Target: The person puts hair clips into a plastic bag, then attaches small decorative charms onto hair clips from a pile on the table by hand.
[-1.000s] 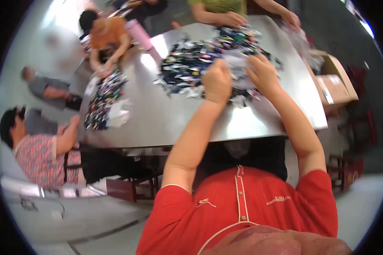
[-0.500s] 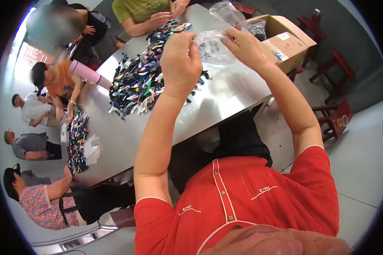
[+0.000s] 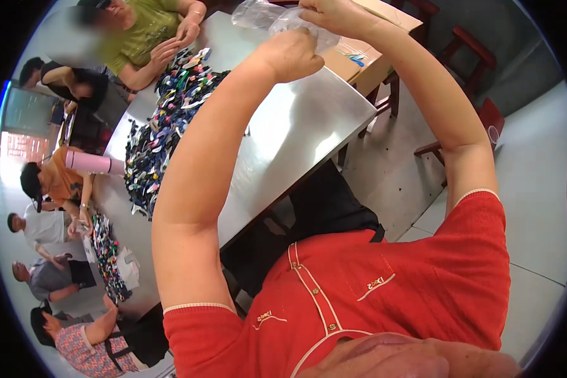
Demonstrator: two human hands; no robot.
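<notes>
A clear plastic bag (image 3: 326, 41) is stretched between my two hands at the top of the view. My left hand (image 3: 291, 57) is closed on its near side, the back of the hand toward me. Close beyond it, my right hand (image 3: 339, 17) pinches the upper part of the bag. Whatever is inside the bag cannot be made out. To the left of my hands, a large heap of small dark and multicoloured pieces (image 3: 176, 104) covers part of the metal table (image 3: 283, 135). A second clear plastic bag (image 3: 251, 14) lies just past my hands.
An open cardboard box (image 3: 384, 60) stands at the table's right corner, partly behind my right arm. A pink bottle (image 3: 94, 162) lies across the left side. Across the table, a person in green handles small pieces; others work at a smaller heap (image 3: 105, 252). Red stools (image 3: 469, 53) stand right.
Both my hands and the bag have moved up and slightly left in view, and closer together. My head view has shifted, showing more of the right floor and the person in green.
</notes>
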